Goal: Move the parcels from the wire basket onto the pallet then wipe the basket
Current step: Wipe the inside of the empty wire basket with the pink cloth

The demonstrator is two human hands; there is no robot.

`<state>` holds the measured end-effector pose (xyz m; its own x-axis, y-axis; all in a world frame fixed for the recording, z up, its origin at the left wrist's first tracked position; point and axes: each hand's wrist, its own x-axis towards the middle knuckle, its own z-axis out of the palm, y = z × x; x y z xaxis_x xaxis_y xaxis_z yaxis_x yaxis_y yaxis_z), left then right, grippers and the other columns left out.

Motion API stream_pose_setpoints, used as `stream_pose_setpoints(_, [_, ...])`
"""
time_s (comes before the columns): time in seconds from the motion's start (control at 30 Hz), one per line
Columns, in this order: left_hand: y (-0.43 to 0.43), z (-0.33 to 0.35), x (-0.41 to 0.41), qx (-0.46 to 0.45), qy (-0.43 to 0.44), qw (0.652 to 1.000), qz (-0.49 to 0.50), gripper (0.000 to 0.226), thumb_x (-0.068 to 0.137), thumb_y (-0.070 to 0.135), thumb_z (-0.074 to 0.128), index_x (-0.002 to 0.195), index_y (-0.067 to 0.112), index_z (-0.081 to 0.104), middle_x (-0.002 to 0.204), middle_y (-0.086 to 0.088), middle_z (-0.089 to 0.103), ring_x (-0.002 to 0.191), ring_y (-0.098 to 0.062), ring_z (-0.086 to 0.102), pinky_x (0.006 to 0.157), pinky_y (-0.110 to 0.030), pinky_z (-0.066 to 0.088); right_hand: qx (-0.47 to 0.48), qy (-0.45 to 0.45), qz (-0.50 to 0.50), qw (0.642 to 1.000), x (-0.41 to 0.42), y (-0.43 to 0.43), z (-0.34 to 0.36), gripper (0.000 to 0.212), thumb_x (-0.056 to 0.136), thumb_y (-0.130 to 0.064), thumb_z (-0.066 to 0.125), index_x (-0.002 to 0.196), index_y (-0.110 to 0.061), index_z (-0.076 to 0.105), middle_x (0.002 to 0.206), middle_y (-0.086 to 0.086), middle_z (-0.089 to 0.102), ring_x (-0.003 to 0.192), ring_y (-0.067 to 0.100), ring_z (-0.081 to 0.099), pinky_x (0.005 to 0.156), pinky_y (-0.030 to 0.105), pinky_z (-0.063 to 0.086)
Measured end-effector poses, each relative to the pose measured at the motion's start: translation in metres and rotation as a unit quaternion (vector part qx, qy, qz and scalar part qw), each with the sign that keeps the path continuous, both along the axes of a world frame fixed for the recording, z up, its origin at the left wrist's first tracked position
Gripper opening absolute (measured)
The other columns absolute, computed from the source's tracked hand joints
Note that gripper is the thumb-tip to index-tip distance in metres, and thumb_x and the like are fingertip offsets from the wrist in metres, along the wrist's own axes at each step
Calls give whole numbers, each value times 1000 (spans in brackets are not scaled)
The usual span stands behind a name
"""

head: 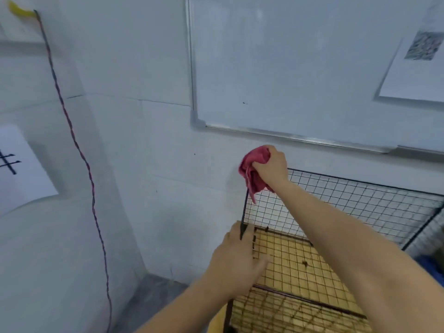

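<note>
**Risk: basket shift and cloth snag during wiping**

The left hand [236,257] is clamped on the wire basket [336,207] corner post. The right hand [271,165] is closed on a red cloth [251,176] at the post top. Loosened bracing could tip the empty basket; mesh may snag the cloth.

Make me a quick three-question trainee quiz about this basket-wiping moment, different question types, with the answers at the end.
1. True or false: parcels are visible inside the wire basket.
2. Multiple choice: the right hand holds the pink cloth at A) the basket floor, B) the top of the corner post, C) the whiteboard.
3. Fill in: the left hand steadies the basket with its grip on the ______.

Key: 1 false, no parcels show in the visible part. 2 B. 3 corner post, lower down.
</note>
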<state>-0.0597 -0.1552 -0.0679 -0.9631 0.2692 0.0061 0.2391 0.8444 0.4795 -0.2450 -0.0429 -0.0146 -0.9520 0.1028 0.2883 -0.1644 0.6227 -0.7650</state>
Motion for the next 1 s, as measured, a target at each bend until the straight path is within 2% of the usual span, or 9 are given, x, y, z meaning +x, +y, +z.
stream_pose_setpoints(0.2, [-4, -3, -4, 74, -8, 997, 0, 71, 93, 47, 40, 149, 25, 3, 155, 4, 3, 140, -17, 23, 111, -32, 30, 122, -103, 53, 986, -37, -15, -24, 61, 76, -26, 70, 131, -18, 46, 130, 18, 38, 111, 34, 52, 98, 35, 43])
stream_pose_setpoints(0.3, [-6, -6, -3, 143, 8, 990, 6, 67, 96, 42, 37, 149, 25, -1, 154, 3, 10, 136, -13, 29, 109, -28, 33, 132, -91, 51, 986, -32, -15, -25, 57, 76, -25, 69, 129, -15, 48, 126, 17, 48, 107, 32, 54, 87, 31, 45])
stream_pose_setpoints(0.4, [-7, -9, -3, 185, 10, 983, 16, 64, 96, 48, 29, 148, 28, -3, 154, -2, 16, 135, -15, 33, 109, -31, 35, 119, -82, 63, 987, -13, -12, -23, 51, 78, -20, 67, 127, -12, 51, 117, 12, 59, 101, 26, 56, 76, 21, 37])
stream_pose_setpoints(0.57, [-7, -8, -3, 184, 42, 982, 22, 63, 96, 47, 28, 149, 22, 4, 147, 0, 27, 126, -14, 42, 102, -29, 39, 113, -72, 104, 986, 32, -7, -23, 41, 80, -18, 64, 120, -13, 56, 102, 5, 61, 85, 15, 52, 66, 18, 37])
stream_pose_setpoints(0.67, [-8, -7, -5, 172, 70, 982, 33, 61, 95, 45, 38, 145, 22, 14, 135, 1, 38, 114, -14, 49, 94, -32, 46, 108, -70, 146, 981, 61, -2, -24, 20, 77, -20, 65, 96, -18, 58, 84, 3, 59, 72, 15, 54, 54, 11, 37])
stream_pose_setpoints(0.8, [-8, -3, -6, 104, 113, 987, 40, 66, 92, 54, 34, 144, 19, 17, 139, -3, 32, 117, -20, 47, 92, -39, 48, 129, -40, 202, 970, 89, 7, -21, 43, 53, -47, 50, 83, -20, 62, 65, -8, 53, 58, 0, 46, 54, 12, 34])
stream_pose_setpoints(0.87, [-10, -1, -6, 105, 125, 986, 40, 65, 92, 57, 26, 143, 18, 20, 140, -4, 31, 120, -20, 45, 93, -39, 47, 145, -39, 217, 964, 98, 9, -22, 34, 52, -46, 47, 79, -28, 60, 62, -8, 48, 60, 1, 41, 56, 16, 30])
stream_pose_setpoints(0.93, [-12, 1, -8, 176, 112, 977, 38, 56, 95, 51, 25, 139, 17, 27, 136, -5, 33, 116, -17, 46, 97, -33, 44, 128, -30, 211, 969, 108, 8, -24, 30, 56, -44, 48, 74, -24, 61, 59, -10, 45, 58, 2, 38, 55, 17, 28])
stream_pose_setpoints(1.0, [-13, 0, -14, 324, 62, 943, 38, 38, 98, 39, 27, 129, 19, 33, 130, -7, 39, 110, -13, 48, 99, -28, 41, 109, -16, 195, 975, 120, 5, -22, 25, 61, -43, 49, 67, -21, 59, 57, -9, 45, 54, 2, 39, 53, 14, 27])
